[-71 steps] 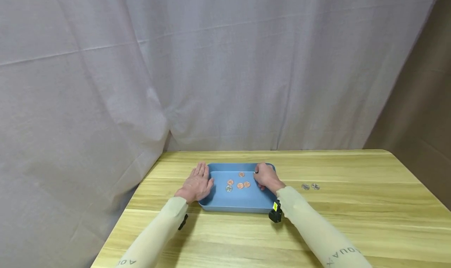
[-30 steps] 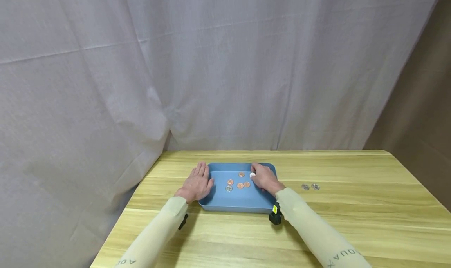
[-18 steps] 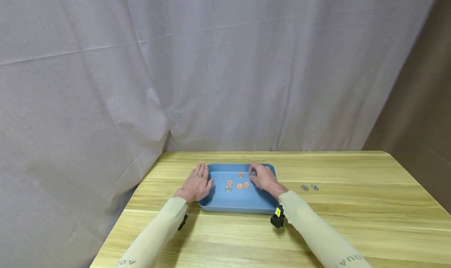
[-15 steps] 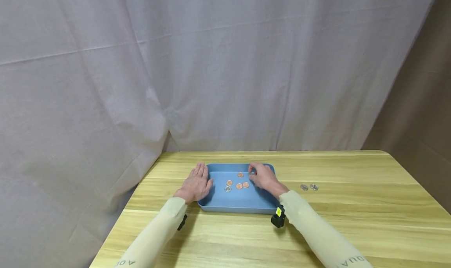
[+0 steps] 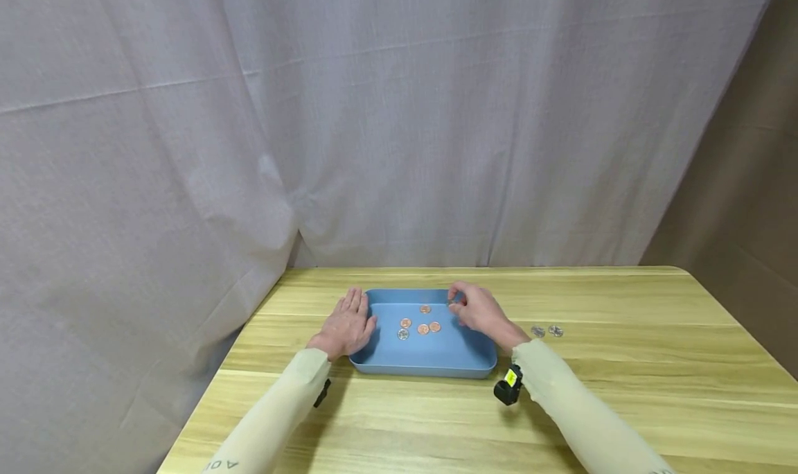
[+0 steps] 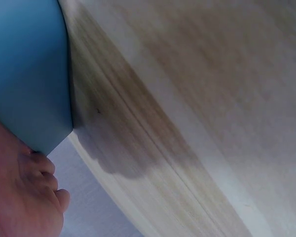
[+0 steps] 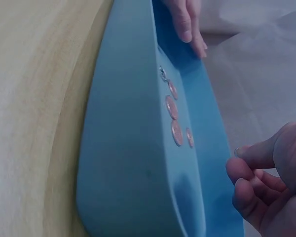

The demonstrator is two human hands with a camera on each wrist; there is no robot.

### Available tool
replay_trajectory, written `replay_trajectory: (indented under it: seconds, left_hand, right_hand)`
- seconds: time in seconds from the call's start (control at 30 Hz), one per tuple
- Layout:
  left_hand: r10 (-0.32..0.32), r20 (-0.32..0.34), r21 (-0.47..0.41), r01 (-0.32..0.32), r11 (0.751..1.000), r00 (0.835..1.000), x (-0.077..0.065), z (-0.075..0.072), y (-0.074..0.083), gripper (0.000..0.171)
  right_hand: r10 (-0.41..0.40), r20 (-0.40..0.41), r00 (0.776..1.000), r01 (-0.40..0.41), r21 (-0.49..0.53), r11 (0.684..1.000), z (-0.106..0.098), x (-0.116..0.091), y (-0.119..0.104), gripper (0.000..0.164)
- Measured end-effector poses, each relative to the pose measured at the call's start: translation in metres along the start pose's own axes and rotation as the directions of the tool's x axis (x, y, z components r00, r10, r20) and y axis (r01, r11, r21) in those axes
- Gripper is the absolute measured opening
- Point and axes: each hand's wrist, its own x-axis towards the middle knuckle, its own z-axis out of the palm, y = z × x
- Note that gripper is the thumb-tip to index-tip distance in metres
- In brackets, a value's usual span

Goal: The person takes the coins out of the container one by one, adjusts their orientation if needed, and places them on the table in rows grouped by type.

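Note:
A shallow blue tray [image 5: 424, 371] sits on the wooden table. My left hand [image 5: 347, 323] rests with straight fingers along its left rim, the thumb over the inside. Between thumb and forefinger my right hand [image 5: 481, 312] pinches a silver coin [image 7: 237, 152]; little more than its edge shows. That hand is above the tray's back right corner. Several copper coins lie flat in the tray, among them one near the back [image 5: 425, 309] and one further left [image 5: 406, 323]. Close in front of the latter lies a silver coin [image 5: 403, 334].
Right of the tray, two silver coins lie side by side on the table [image 5: 623, 391]: a left one [image 5: 538, 331] and a right one [image 5: 556, 330]. A grey curtain [image 5: 399, 148] hangs behind the table's back edge. Each wrist wears a small black camera.
My right hand was low in the tray's right part with the silver coin; it has risen and shifted right, the coin still pinched. My left hand stays at the rim.

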Motion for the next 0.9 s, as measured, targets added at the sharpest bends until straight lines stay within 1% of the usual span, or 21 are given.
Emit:
replay_trajectory:
  seconds: [0.1,0.33,0.53,0.63,0.77,0.9]
  left_hand:
    - [-0.003,-0.007,-0.014,0.003,1.0,1.0,0.0,0.001,-0.001,0.065]
    - [-0.005,-0.014,-0.011,0.005,1.0,1.0,0.0,0.002,-0.001,0.065]
    - [-0.006,-0.015,-0.01,0.006,1.0,1.0,0.0,0.002,0.0,0.065]
    - [-0.008,-0.013,-0.007,0.008,1.0,1.0,0.0,0.002,0.0,0.065]
    - [-0.007,-0.014,0.002,0.007,1.0,1.0,0.001,0.002,0.0,0.065]
    - [-0.005,-0.01,0.013,0.005,1.0,1.0,0.001,0.001,0.0,0.065]
  right_hand:
    - [-0.012,-0.002,1.0,0.012,0.014,1.0,-0.006,-0.003,0.002,0.012]
    - [-0.026,-0.005,1.0,0.026,0.024,0.999,-0.018,-0.011,0.007,0.012]
    - [-0.016,-0.019,1.0,0.017,0.053,0.998,-0.03,-0.018,0.013,0.015]
    - [0.0,-0.027,1.0,0.002,0.083,0.997,-0.037,-0.021,0.016,0.015]
    - [-0.015,-0.05,0.999,0.02,0.105,0.994,-0.046,-0.026,0.022,0.014]
    - [-0.045,-0.082,0.996,0.052,0.096,0.994,-0.055,-0.031,0.031,0.012]
